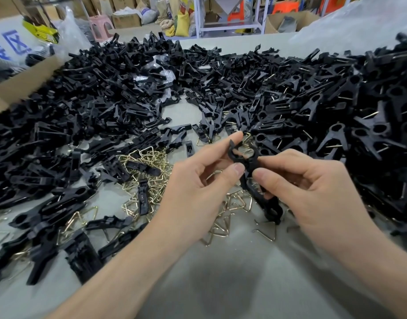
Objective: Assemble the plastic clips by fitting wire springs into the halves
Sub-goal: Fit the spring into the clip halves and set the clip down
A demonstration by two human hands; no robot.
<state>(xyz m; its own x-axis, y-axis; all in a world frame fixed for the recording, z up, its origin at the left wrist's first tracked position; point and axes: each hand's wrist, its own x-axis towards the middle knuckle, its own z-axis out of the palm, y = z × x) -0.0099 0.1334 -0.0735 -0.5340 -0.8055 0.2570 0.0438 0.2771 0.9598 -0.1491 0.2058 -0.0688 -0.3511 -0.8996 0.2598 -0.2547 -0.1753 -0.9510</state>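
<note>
Nearest the lens, bare grey table (221,284) along the bottom edge, crossed by two forearms climbing toward centre frame. Above that, left hand (193,187) and right hand (317,192) meeting just right of centre, both clamped on one pair of black clip halves (249,165). Pinched at the rounded upper end between left thumb and forefinger. Pressed at the middle by the right thumb, and wrapped lower down by the right hand's curled fingers. Long axis steep: from upper left, beside the left fingertips, down and slightly rightward to a tail poking out below the right hand. Held clear of the table, over the lower-right fringe of the brass wire springs (149,162) strewn at centre.

Brass glint just beside the left forefinger tip, at the top of the halves. Impossible to say whether seated in them or merely lying in the heap behind. Probably mid-fit, judging by the two-handed pinch. Coming move likely to hinge on that upper end: spring entry there, nearest the left hand, with the right as anchor lower down.

Loose halves (94,100) heaped across left and upper frame. Clips with wire showing (359,130) banked at right.
</note>
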